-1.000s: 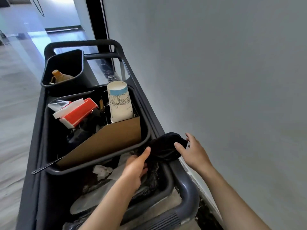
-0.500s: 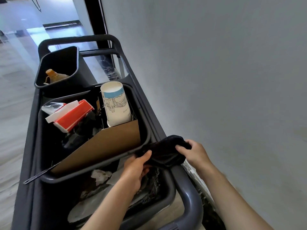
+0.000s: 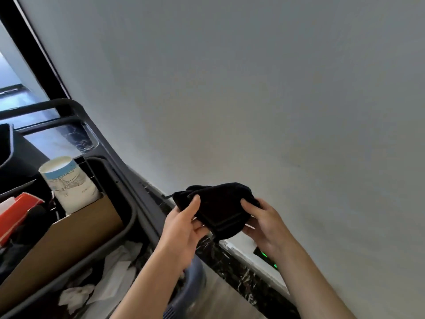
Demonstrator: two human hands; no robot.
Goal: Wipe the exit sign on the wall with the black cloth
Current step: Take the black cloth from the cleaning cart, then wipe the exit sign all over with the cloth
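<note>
Against the pale grey wall [image 3: 253,88], which fills most of the view, the black cloth [image 3: 218,208] is held up in the air between both hands, clear of the cart and in front of the wall's lower part. The left hand [image 3: 181,229] grips the cloth's left side, thumb pressed on top and fingers curled beneath; the right hand [image 3: 264,224] is closed on its right edge, thumb over the fabric, fingers under it. The cloth is bunched and folded, with a faint stripe near its lower hem. Low on the wall, just under the right wrist, a small slice of the exit sign [image 3: 266,256] shows as a dark panel with green glow, mostly hidden by the forearm. A dark marbled skirting [image 3: 241,277] runs along the foot of the wall above a wood-toned floor. To the left stands a grey cleaning cart [image 3: 128,180] hard by the wall, its bin [image 3: 132,217] holding a brown cardboard sheet [image 3: 69,240], a white and blue paper cup [image 3: 69,183] upright behind it, and a red and white carton [image 3: 16,212] at the far left. Crumpled white paper [image 3: 76,295] lies in the nearer tray.
</note>
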